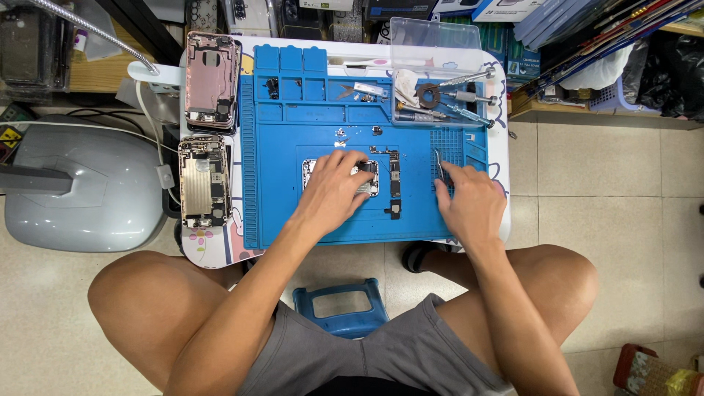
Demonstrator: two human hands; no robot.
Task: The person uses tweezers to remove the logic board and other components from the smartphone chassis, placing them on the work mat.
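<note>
down on the blue repair mat (pixel 293 213), two opened phone housings (pixel 205 180) lie at far left. the left hand (pixel 330 194) presses spread fingers on a small metal phone part (pixel 370 178) mid-mat; the right hand (pixel 473 205) pinches tweezers (pixel 440 167) just right.

Blue and dark boxes (pixel 506 9) line the table's far edge.

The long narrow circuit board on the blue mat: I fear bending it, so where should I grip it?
Probably pinch the long narrow dark circuit board by its two long edges near mid-length, coming from above. It lies flat and lengthwise away from the person, its right edge clear on the blue silicone mat.
</note>
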